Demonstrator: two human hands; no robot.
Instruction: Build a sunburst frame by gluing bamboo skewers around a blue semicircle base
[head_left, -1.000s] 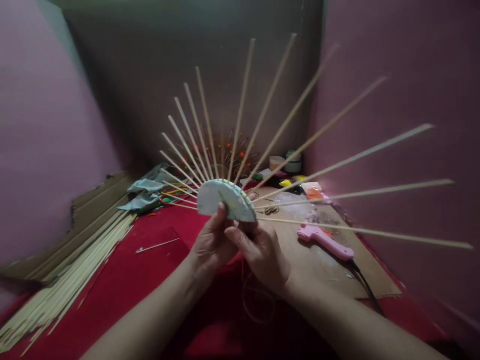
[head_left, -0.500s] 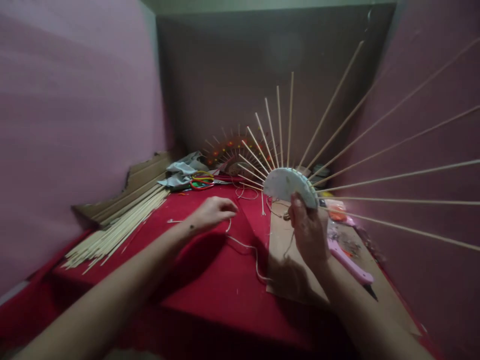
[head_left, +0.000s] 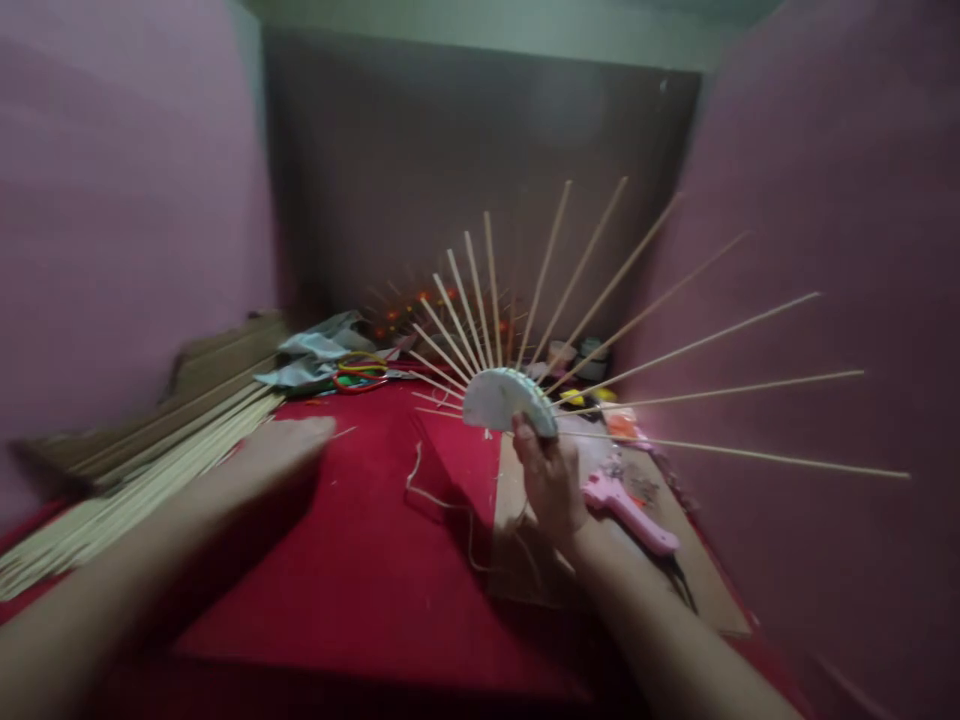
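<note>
Right hand (head_left: 551,480) has fingers clamped on the half-disc (head_left: 491,400); careless tilting could knock the lowest stick (head_left: 750,454) on the glue gun (head_left: 634,516) beside them. Left hand (head_left: 294,442): fingers' state I cannot tell.

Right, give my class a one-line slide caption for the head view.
The right hand holds a pale half-disc fanned with thin sticks; the left hand is near a stick bundle.

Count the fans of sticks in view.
2: the held fan in the right hand, and the orange-dotted fan farther back, partly covered. Others may be hidden.
</note>
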